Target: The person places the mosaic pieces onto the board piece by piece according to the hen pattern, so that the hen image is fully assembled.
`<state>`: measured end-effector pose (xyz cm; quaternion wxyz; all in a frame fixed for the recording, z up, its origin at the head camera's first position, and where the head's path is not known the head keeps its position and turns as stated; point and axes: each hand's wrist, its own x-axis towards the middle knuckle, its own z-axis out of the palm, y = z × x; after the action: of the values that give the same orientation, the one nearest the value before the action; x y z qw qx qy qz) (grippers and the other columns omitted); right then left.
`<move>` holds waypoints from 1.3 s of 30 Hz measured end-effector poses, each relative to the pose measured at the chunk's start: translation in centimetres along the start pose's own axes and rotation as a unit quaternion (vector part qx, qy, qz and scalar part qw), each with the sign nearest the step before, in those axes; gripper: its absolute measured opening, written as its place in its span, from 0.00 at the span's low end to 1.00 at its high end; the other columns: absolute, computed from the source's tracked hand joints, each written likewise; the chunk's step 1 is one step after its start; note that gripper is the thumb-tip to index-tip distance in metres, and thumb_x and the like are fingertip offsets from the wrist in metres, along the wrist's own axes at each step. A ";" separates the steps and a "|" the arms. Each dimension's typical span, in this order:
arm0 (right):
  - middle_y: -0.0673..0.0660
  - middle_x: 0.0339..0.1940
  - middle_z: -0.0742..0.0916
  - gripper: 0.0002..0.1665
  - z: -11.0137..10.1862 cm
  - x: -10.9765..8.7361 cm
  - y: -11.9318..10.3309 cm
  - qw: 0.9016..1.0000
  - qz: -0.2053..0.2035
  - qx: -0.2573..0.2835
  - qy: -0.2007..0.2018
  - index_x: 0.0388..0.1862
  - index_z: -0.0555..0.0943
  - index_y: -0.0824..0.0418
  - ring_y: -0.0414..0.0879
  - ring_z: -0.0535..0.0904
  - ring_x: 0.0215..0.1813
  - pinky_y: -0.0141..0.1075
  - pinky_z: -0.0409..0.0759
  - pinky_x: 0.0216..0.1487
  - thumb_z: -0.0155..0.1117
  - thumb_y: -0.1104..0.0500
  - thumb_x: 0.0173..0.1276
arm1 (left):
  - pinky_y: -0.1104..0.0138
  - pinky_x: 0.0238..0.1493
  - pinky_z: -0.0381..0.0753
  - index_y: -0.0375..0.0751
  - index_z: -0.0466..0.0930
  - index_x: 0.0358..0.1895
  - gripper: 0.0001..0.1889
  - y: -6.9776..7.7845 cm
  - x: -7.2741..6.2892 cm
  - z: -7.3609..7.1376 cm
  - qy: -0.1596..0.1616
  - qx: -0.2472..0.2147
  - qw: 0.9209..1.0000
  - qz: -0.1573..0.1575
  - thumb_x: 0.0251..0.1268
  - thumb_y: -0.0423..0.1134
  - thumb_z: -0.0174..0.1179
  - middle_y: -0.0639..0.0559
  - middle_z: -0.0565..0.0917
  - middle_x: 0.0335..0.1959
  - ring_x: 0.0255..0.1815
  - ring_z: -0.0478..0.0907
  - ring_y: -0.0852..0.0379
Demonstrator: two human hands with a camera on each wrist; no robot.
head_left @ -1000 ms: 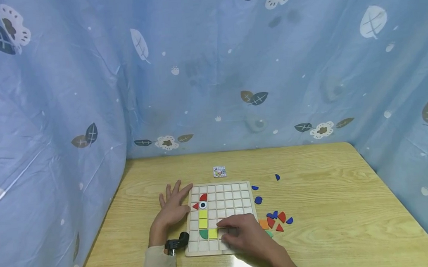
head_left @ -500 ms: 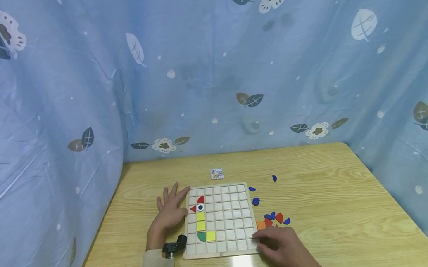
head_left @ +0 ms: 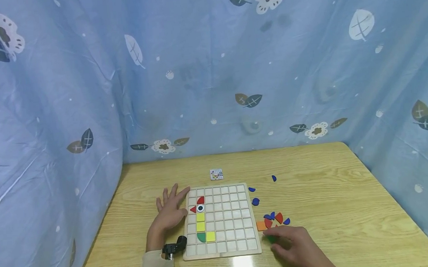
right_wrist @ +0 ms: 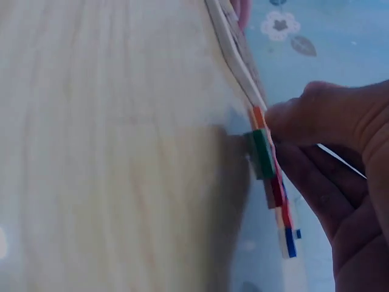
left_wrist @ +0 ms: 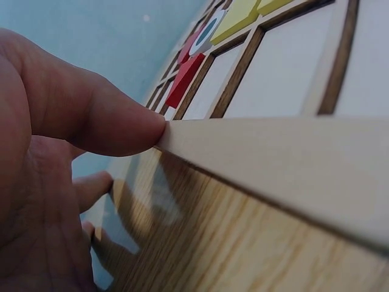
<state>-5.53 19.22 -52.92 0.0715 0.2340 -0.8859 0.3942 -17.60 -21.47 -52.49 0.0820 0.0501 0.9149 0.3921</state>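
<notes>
seven pieces (head_left: pixel 200 217) were seated on the board (head_left: pixel 222 255), left; orange piece (head_left: pixel 261 226), red pieces (head_left: pixel 279 218) and blue pieces (head_left: pixel 255 201) were unplaced on the tabletop (head_left: pixel 333 183), right. board edge was touched by the spread left hand (head_left: pixel 170 214); green piece (right_wrist: pixel 262 155) was straddled by the part-curled right hand (head_left: pixel 296 244), grip not discernible.

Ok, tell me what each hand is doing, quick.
Left hand: open, fingers spread, touching the edge of the grid board.
Right hand: at the green piece off the board; whether it grips it cannot be told.
</notes>
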 end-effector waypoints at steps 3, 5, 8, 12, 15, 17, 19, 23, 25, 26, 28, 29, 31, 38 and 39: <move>0.45 0.47 0.95 0.29 0.7 0.1 0.4 0.999 -0.040 0.000 0.024 0.51 0.93 0.49 0.31 0.85 0.44 0.22 0.83 0.50 0.80 0.75 0.55 | 0.28 0.80 0.16 0.47 0.69 0.85 0.46 0.0 -0.1 0.1 0.000 0.000 1.000 -0.002 0.55 0.29 0.59 0.33 0.44 0.92 0.91 0.23 0.26; 0.47 0.45 0.96 0.29 1.2 0.1 0.3 0.997 -0.058 -0.003 0.046 0.49 0.93 0.51 0.31 0.86 0.43 0.18 0.80 0.49 0.80 0.77 0.52 | 0.28 0.80 0.16 0.47 0.69 0.85 0.46 0.0 -0.1 0.2 -0.001 0.000 1.000 -0.004 0.55 0.29 0.59 0.34 0.44 0.92 0.91 0.23 0.27; 0.47 0.44 0.96 0.28 1.5 -0.1 0.0 0.998 -0.043 -0.009 0.052 0.48 0.93 0.53 0.32 0.87 0.43 0.18 0.81 0.48 0.80 0.78 0.51 | 0.28 0.80 0.15 0.47 0.69 0.85 0.46 0.0 -0.4 0.2 -0.002 -0.001 1.000 -0.005 0.55 0.29 0.59 0.34 0.44 0.92 0.91 0.23 0.27; 0.44 0.44 0.95 0.24 1.3 -0.2 -0.4 1.000 0.008 -0.008 0.026 0.48 0.93 0.50 0.31 0.86 0.43 0.27 0.87 0.47 0.81 0.73 0.57 | 0.28 0.80 0.15 0.47 0.68 0.85 0.46 0.0 -0.5 0.2 -0.005 0.002 1.000 -0.010 0.56 0.29 0.59 0.34 0.44 0.93 0.91 0.22 0.28; 0.43 0.46 0.95 0.24 0.9 0.1 -0.5 1.000 0.026 -0.013 0.012 0.49 0.92 0.48 0.32 0.86 0.44 0.31 0.89 0.48 0.80 0.72 0.59 | 0.28 0.80 0.15 0.48 0.68 0.85 0.46 0.1 -0.3 0.1 -0.002 0.005 1.000 -0.008 0.56 0.29 0.59 0.34 0.44 0.93 0.91 0.23 0.27; 0.42 0.46 0.95 0.25 0.8 0.3 -0.4 0.999 0.014 -0.024 0.017 0.49 0.92 0.48 0.32 0.87 0.45 0.30 0.88 0.50 0.81 0.73 0.58 | 0.28 0.80 0.15 0.48 0.68 0.85 0.46 0.1 -0.2 0.0 -0.002 0.007 1.000 -0.009 0.57 0.29 0.59 0.34 0.44 0.93 0.91 0.23 0.27; 0.44 0.45 0.96 0.27 0.8 0.4 -0.3 0.999 -0.011 -0.032 0.029 0.49 0.93 0.51 0.35 0.89 0.46 0.28 0.88 0.50 0.82 0.75 0.54 | 0.28 0.80 0.15 0.48 0.68 0.86 0.46 0.1 -0.1 0.0 -0.003 0.005 1.000 -0.008 0.57 0.29 0.59 0.34 0.43 0.93 0.91 0.22 0.27; 0.46 0.44 0.95 0.25 1.2 0.4 -0.2 0.998 -0.023 -0.031 0.045 0.48 0.93 0.53 0.35 0.89 0.45 0.23 0.86 0.50 0.83 0.74 0.53 | 0.28 0.80 0.15 0.47 0.67 0.86 0.46 0.1 0.0 -0.1 -0.007 0.002 1.000 -0.008 0.57 0.29 0.59 0.34 0.43 0.93 0.91 0.22 0.28; 0.45 0.44 0.95 0.24 1.4 0.4 -0.2 0.999 -0.015 -0.027 0.044 0.48 0.93 0.53 0.35 0.88 0.45 0.24 0.86 0.49 0.84 0.72 0.54 | 0.28 0.80 0.15 0.48 0.67 0.86 0.46 0.1 0.1 -0.1 -0.007 0.001 1.000 -0.007 0.57 0.29 0.59 0.35 0.43 0.93 0.91 0.22 0.28; 0.44 0.44 0.95 0.24 1.4 0.4 -0.2 0.999 -0.010 -0.026 0.042 0.48 0.93 0.52 0.34 0.88 0.46 0.25 0.87 0.49 0.84 0.71 0.55 | 0.28 0.80 0.15 0.47 0.67 0.86 0.46 0.1 0.1 -0.2 -0.005 0.000 1.000 -0.005 0.57 0.29 0.59 0.34 0.43 0.93 0.91 0.22 0.28; 0.44 0.46 0.94 0.24 1.4 0.4 -0.2 0.999 -0.007 -0.016 0.033 0.50 0.92 0.52 0.34 0.88 0.46 0.27 0.87 0.49 0.83 0.72 0.56 | 0.28 0.80 0.15 0.47 0.68 0.86 0.46 0.1 0.1 -0.2 -0.004 -0.002 1.000 -0.003 0.56 0.29 0.59 0.34 0.43 0.93 0.91 0.22 0.28; 0.44 0.47 0.95 0.25 1.3 0.4 -0.2 0.999 -0.011 -0.013 0.029 0.51 0.92 0.52 0.35 0.88 0.47 0.27 0.87 0.50 0.83 0.72 0.56 | 0.29 0.80 0.15 0.47 0.68 0.85 0.46 0.1 0.0 -0.2 -0.003 -0.004 1.000 -0.004 0.56 0.29 0.59 0.34 0.43 0.93 0.91 0.22 0.27; 0.45 0.48 0.95 0.27 1.2 0.5 -0.1 0.999 -0.022 -0.008 0.023 0.52 0.92 0.52 0.36 0.89 0.49 0.24 0.86 0.52 0.81 0.74 0.55 | 0.28 0.80 0.15 0.46 0.68 0.85 0.46 0.1 0.0 -0.2 -0.002 -0.006 1.000 -0.002 0.55 0.29 0.59 0.34 0.44 0.92 0.91 0.23 0.27; 0.50 0.44 0.96 0.26 1.0 0.4 0.0 0.997 -0.065 -0.027 0.044 0.50 0.92 0.56 0.41 0.92 0.45 0.18 0.82 0.49 0.84 0.74 0.53 | 0.29 0.80 0.14 0.45 0.68 0.85 0.46 0.3 -0.2 -0.2 -0.003 -0.008 1.000 0.000 0.56 0.28 0.59 0.33 0.44 0.92 0.91 0.22 0.27; 0.49 0.44 0.96 0.25 0.9 0.4 -0.1 0.997 -0.062 -0.035 0.043 0.50 0.92 0.56 0.41 0.91 0.44 0.20 0.83 0.49 0.84 0.73 0.53 | 0.29 0.80 0.14 0.45 0.68 0.85 0.45 0.3 -0.1 -0.1 -0.002 -0.008 1.000 0.000 0.57 0.28 0.59 0.33 0.44 0.92 0.91 0.22 0.27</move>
<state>-5.77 18.36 -53.38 0.1421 0.2687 -0.8789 0.3676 -17.49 -21.40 -52.20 0.0845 0.0504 0.9116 0.3990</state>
